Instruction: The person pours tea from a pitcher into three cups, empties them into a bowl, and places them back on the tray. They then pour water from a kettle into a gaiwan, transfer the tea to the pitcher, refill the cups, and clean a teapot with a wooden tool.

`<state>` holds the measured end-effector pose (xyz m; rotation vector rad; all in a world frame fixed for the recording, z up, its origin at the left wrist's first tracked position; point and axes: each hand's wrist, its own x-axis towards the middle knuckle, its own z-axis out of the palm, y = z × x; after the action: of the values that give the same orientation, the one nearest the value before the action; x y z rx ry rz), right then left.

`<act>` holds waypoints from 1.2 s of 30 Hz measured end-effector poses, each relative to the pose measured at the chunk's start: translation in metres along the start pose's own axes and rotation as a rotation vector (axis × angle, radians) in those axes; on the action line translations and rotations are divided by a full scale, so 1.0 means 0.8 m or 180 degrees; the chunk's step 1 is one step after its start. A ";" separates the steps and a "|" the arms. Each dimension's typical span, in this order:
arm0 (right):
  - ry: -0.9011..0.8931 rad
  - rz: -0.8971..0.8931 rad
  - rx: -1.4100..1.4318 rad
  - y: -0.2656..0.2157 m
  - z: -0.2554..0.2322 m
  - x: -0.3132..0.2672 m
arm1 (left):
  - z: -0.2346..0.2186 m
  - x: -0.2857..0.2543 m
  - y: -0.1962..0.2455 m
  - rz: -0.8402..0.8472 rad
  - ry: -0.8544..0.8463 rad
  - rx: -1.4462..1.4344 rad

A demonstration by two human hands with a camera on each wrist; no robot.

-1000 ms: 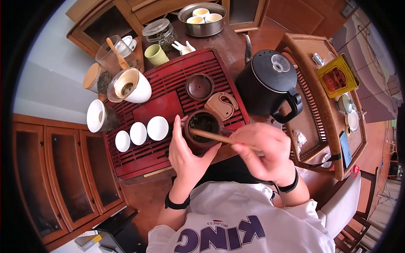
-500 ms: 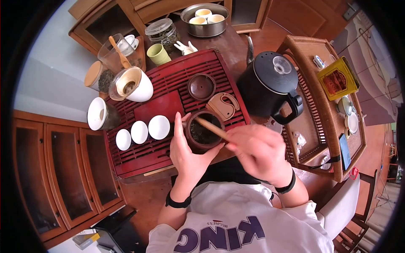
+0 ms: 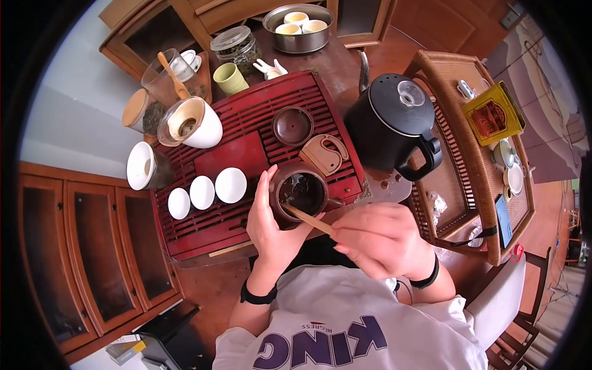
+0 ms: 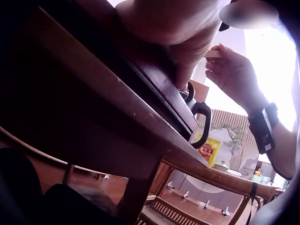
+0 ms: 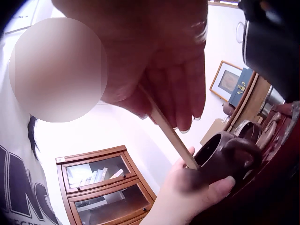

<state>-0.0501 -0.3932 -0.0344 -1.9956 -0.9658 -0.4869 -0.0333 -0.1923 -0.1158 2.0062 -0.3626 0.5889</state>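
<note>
My left hand [image 3: 271, 231] grips a brown clay teapot [image 3: 277, 185], thumb and fingers around its side. The pot is lidless at the front edge of the red slatted tea tray [image 3: 203, 237], dark wet leaves inside. A slim wooden stick [image 3: 312, 221] is pinched in my right hand [image 3: 388, 240]. Its far end dips inside the pot, at the rim nearest me. In the right wrist view the stick [image 5: 171, 136] slants from under the right palm down to the pot's mouth, near the left thumb. A round brown lid [image 3: 293, 125] lies on the tray.
Three white cups [image 3: 202, 192] line the tray's left. A white cup with a strainer [image 3: 202, 126] stands behind them. Beside the lid sits a tan pouch-shaped piece [image 3: 325, 155]. A black kettle [image 3: 394, 117] stands right, before a wicker cart [image 3: 431, 61].
The stick's tip has swept around inside the pot, from the far side toward the rim nearest me. My right hand moved slightly right and down; the left keeps its grip on the teapot.
</note>
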 end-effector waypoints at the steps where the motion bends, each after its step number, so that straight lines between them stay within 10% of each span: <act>1: -0.0005 0.0003 0.0003 0.002 0.000 0.001 | 0.000 -0.001 -0.001 -0.0007 0.0000 0.0000; 18: -0.0006 -0.0303 -0.0552 -0.007 -0.013 0.009 | -0.001 -0.003 -0.008 0.0232 -0.0001 0.0000; 36: 0.0017 0.0623 -0.0169 -0.045 0.015 0.000 | 0.001 -0.008 -0.019 0.0691 -0.0026 -0.0069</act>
<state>-0.0781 -0.3710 -0.0226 -2.1096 -0.7514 -0.4128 -0.0314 -0.1857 -0.1307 1.9624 -0.5942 0.7084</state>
